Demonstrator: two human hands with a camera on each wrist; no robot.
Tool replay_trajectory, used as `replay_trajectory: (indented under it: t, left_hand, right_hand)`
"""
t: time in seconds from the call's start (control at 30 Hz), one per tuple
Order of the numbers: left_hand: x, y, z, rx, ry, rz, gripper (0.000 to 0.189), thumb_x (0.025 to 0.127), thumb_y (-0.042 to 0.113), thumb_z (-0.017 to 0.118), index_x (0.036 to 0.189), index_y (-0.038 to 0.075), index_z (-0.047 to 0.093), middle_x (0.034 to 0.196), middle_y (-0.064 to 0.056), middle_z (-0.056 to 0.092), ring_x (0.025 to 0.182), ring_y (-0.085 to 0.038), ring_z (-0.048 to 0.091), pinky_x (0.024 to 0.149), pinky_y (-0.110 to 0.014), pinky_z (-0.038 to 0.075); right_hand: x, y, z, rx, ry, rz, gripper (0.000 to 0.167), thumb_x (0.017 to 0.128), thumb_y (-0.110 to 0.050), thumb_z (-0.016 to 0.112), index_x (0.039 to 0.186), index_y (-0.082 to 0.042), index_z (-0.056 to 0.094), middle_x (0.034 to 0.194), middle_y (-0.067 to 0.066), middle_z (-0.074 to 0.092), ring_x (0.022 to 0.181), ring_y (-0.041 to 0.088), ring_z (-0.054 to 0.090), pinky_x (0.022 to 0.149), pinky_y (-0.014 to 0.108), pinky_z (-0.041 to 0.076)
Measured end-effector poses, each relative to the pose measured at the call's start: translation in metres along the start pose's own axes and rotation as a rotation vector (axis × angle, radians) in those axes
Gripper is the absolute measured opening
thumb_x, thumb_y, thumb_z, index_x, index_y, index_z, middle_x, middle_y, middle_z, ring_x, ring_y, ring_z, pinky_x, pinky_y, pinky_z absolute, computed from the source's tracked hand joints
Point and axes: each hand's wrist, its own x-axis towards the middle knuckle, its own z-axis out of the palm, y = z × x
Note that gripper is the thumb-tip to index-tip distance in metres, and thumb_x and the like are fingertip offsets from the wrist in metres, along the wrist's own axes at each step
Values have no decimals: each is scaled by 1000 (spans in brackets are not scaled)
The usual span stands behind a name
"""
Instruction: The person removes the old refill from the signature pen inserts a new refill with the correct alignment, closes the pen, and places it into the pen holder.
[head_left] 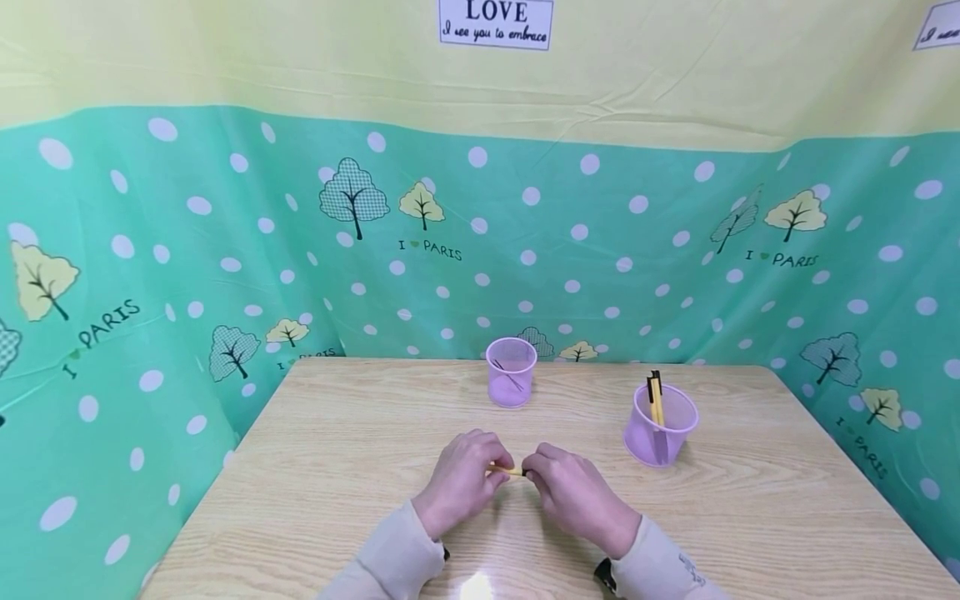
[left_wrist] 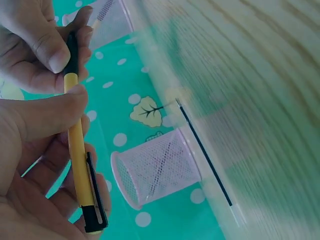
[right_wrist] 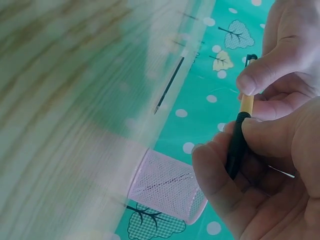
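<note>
Both hands hold one ballpoint pen (left_wrist: 76, 142) with a yellow barrel, a black clip and a black grip section, low over the table. My left hand (head_left: 467, 475) grips the yellow barrel between thumb and fingers, clip end toward the palm. My right hand (head_left: 573, 492) pinches the black grip section (right_wrist: 236, 145) at the tip end. In both wrist views barrel and grip section meet in line. A thin dark pen refill (left_wrist: 206, 152) lies on the table beyond the hands; the head view does not show it.
A lilac mesh cup (head_left: 517, 395) with thin dark refills stands at the back middle of the wooden table (head_left: 360, 417). Another lilac cup (head_left: 642, 437), holding yellow-and-black pens (head_left: 656, 402), stands to the right. A green dotted curtain (head_left: 450, 317) hangs behind the table.
</note>
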Motion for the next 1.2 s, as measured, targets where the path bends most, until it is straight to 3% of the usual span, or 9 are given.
replay_trajectory:
  t: [0.13, 0.37, 0.73, 1.0, 1.2]
  left_hand:
    - [0, -1, 1, -31, -7, -41, 17, 72, 15, 81, 87, 18, 73, 83, 11, 64, 79, -7, 58, 73, -25, 47]
    - [1, -5, -4, -130, -16, -165, 32, 74, 30, 81, 101, 15, 69, 88, 4, 63, 78, -10, 56, 68, -24, 47]
    - [0, -13, -5, -293, -29, -325, 32, 80, 30, 76, 104, 11, 67, 92, 0, 62, 84, -13, 59, 75, -29, 51]
    - [3, -21, -6, -580, -43, -438, 19, 84, 23, 72, 95, 8, 68, 82, 1, 65, 73, -11, 59, 63, -26, 50]
    - [3, -24, -8, -848, -79, -564, 17, 87, 14, 69, 92, -2, 66, 75, -5, 63, 62, -11, 56, 58, -25, 52]
  right_hand:
    - [0, 1, 1, 3, 8, 24, 8, 87, -9, 65, 92, -14, 70, 80, -10, 56, 68, 2, 53, 58, 21, 49]
    - [1, 1, 0, -6, 51, 34, 9, 86, -8, 67, 92, -14, 69, 80, -11, 55, 66, 1, 50, 57, 20, 48]
    - [1, 1, -1, -28, 93, 35, 9, 85, -7, 69, 90, -15, 68, 81, -11, 55, 66, 1, 51, 56, 21, 48]
    - [1, 1, -1, -30, 122, 33, 9, 85, -8, 70, 90, -14, 69, 79, -13, 54, 65, 0, 50, 55, 20, 47]
    - [1, 1, -1, -37, 142, 38, 9, 84, -8, 71, 90, -14, 69, 79, -12, 54, 65, 0, 50, 56, 19, 48]
